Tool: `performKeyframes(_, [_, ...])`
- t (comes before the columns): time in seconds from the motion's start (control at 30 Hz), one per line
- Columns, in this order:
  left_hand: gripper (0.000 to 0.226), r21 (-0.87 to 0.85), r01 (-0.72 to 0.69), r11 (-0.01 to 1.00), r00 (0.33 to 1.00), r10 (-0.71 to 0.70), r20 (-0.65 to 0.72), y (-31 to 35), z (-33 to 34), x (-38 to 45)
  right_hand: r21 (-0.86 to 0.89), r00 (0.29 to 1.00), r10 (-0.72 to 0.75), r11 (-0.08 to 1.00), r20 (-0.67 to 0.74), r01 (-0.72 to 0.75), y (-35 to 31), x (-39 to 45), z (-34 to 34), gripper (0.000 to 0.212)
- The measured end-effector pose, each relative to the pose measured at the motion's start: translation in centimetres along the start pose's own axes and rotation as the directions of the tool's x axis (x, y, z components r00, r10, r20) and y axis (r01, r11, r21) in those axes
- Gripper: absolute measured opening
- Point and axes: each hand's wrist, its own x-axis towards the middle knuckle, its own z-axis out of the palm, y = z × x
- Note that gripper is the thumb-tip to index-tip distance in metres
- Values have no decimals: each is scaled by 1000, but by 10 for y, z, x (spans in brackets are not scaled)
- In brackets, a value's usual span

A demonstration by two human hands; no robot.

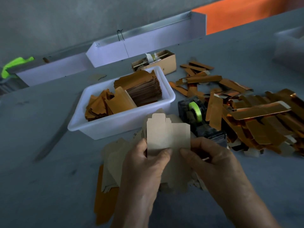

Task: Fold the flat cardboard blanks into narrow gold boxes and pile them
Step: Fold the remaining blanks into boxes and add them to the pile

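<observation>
Left hand [144, 162] and right hand [209, 160] both pinching 1 flat blank [167, 135], plain side up, held above loose blanks [113, 163] on the surface [41, 178]. Looks like the start of a fold. Next: bend along the creases. White tub [115, 127] and tape holder [197, 117] just ahead; pile of gold boxes [255, 117] right. Open room left.

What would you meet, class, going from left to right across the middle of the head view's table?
White plastic tub of flat gold blanks → black tape dispenser with a green roll → loose pile of folded narrow gold boxes.
</observation>
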Motion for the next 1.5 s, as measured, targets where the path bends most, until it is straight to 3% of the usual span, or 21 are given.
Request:
performKeyframes(0.13, [18,97,-52,994,996,58,-64,-4,4,0,22,999,-53,998,7,53,-3,-3,2,20])
performKeyframes(0.3, [16,121,-120,985,989,130,-74,2,9,-2,200,991,-115,975,71,99,-6,-6,12,25])
performKeyframes(0.47, [18,5,-91,996,992,91,87,7,6,-7,223,991,-112,971,77,92,-5,-5,11,29])
performKeyframes(0.57, [12,-2,-86,996,974,85,212,12,0,-9,176,993,-80,982,88,64,-4,-2,8,20])
performKeyframes(0.67, [11,62,-134,989,973,119,196,8,-1,-10,146,996,-46,989,78,34,-5,-3,6,19])
performKeyframes(0.8, [15,20,-55,998,962,47,268,10,-5,-11,97,998,8,995,-59,-3,-4,-4,5,40])
performKeyframes(0.9, [13,-1,17,1000,953,-16,303,12,-6,-9,231,991,98,966,88,-117,-6,0,1,43])
performKeyframes(0.97, [18,3,22,1000,956,-22,293,10,-6,-8,292,972,118,940,202,-175,-9,3,0,35])
performKeyframes(1.03, [12,-8,3,1000,962,-1,274,9,-5,-7,325,968,118,927,221,-187,-9,6,-1,26])
performKeyframes(1.13, [11,-19,-63,998,978,66,196,9,-2,-7,324,977,110,932,183,-166,-8,10,0,12])
performKeyframes(1.37, [3,105,-165,981,986,164,14,2,8,-6,346,990,111,928,93,-137,0,9,5,11])
performKeyframes(1.43, [4,213,-247,945,965,260,-36,1,13,-10,363,991,118,923,55,-130,1,8,6,9])
performKeyframes(1.5, [5,426,-353,833,906,418,-66,2,19,-15,360,992,124,925,16,-121,1,7,8,10])
